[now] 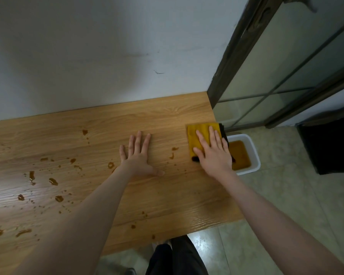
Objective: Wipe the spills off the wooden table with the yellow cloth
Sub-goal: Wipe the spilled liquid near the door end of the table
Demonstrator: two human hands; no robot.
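Note:
A folded yellow cloth (197,135) with a dark underside lies at the right edge of the wooden table (167,120). My right hand (213,151) presses flat on it with straight fingers. My left hand (138,153) rests flat on the bare wood near the middle, fingers spread. Several brown spills (54,181) dot the left half of the table, and a few small drops (173,152) sit between my two hands.
A white tub (255,153) holding brown liquid stands on the tiled floor just past the table's right edge. A dark bin (330,147) is further right. A white wall backs the table, with a dark-framed glass door (286,76) beside it.

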